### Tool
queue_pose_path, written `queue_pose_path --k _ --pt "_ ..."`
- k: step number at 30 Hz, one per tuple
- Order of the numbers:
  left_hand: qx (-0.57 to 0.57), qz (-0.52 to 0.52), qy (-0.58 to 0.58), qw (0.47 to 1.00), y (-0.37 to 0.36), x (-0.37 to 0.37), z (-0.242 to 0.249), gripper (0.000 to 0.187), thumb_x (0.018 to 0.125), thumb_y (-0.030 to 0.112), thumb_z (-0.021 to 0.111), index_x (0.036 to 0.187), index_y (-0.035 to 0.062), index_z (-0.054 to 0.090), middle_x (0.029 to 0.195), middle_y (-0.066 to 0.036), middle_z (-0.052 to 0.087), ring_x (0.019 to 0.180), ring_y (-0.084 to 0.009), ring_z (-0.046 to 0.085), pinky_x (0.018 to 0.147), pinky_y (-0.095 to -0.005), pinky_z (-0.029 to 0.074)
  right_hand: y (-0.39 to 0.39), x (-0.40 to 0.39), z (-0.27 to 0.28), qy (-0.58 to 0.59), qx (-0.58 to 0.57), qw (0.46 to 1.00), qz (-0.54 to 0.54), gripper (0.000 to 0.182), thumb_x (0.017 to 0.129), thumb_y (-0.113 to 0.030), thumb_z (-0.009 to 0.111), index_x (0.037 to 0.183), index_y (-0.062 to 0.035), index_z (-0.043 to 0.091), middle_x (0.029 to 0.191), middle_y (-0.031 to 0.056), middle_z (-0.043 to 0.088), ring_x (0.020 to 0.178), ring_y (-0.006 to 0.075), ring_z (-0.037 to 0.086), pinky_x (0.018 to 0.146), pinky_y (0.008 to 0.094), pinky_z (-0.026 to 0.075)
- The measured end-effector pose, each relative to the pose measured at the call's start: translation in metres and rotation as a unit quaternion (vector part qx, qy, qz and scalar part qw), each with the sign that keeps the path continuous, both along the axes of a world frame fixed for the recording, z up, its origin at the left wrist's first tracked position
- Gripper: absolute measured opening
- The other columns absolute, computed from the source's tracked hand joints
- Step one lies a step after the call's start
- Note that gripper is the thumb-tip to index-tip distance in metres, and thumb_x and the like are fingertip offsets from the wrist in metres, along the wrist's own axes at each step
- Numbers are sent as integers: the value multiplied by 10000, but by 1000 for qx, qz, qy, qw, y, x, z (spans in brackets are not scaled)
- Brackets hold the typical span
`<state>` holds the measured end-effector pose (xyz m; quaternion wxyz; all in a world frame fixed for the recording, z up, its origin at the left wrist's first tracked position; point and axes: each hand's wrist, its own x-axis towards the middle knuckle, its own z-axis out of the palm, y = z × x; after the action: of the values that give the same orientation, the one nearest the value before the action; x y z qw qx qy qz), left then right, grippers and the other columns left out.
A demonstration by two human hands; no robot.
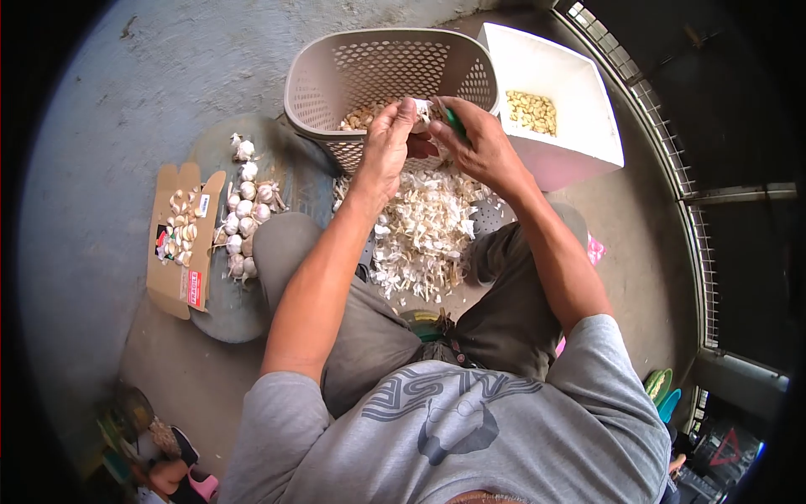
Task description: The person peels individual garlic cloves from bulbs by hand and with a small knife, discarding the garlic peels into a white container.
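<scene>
Both hands meet above the near rim of the perforated basket (390,134): the left hand (390,143) pinches a garlic piece (424,111), and the right hand (480,151) grips a green tool (454,123) against it. Loose garlic skins (424,235) cover the concrete floor (327,370) in front of the basket. To its right is a white box (575,109) holding peeled cloves (531,113). Left of the basket and nearer the person, a rounded grey surface (231,315) carries whole bulbs (246,207) beside open cardboard (168,290) with separated cloves (181,227). Behind the basket rises a rough blue-grey wall (180,63).
</scene>
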<state>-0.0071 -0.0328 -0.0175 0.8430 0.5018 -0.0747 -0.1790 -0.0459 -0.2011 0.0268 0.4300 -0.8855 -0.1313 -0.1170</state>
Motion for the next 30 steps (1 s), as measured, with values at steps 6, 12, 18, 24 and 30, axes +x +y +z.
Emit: queue_pose_path --k 6,12,18,24,30 --pt "26 23 -15 999 1 -2 6 499 1027 559 541 1024 71 647 798 -7 639 624 -80 603 533 -244 511 -2 -1 -1 -33 -60 997 36 431 1040 -329 585 1228 58 602 1040 263 658 969 419 660 830 470 525" --pt "27 -26 -20 999 1 1 -3 455 1046 510 534 1040 70 651 833 -8 641 647 -91 593 538 -259 509 -6 7 -5 -12 -41 999 26 381 1061 -319 554 1117 56 592 960 268 649 898 422 656 758 477 500" --pt "6 5 -26 1000 0 -1 8 432 1051 473 551 988 53 629 746 -1 570 578 -84 559 484 -236 467 -7 7 -5 66 119 991 4 359 1047 -279 618 1221 34 637 1005 131 713 1008 168 669 877 329 532" --pt "105 -42 -51 992 4 -4 8 465 1022 507 592 1020 46 655 712 5 584 540 -83 549 461 -238 455 -7 9 -12 38 125 991 -4 215 1003 -191 669 1021 20 632 755 55 665 598 101 540 562 322 507" --pt "112 -60 -52 991 2 -4 5 507 1011 536 593 998 34 667 711 -11 612 534 -84 555 457 -237 467 -10 5 0 -3 12 1000 -20 182 984 -140 637 944 36 614 702 152 636 585 197 582 571 394 497"
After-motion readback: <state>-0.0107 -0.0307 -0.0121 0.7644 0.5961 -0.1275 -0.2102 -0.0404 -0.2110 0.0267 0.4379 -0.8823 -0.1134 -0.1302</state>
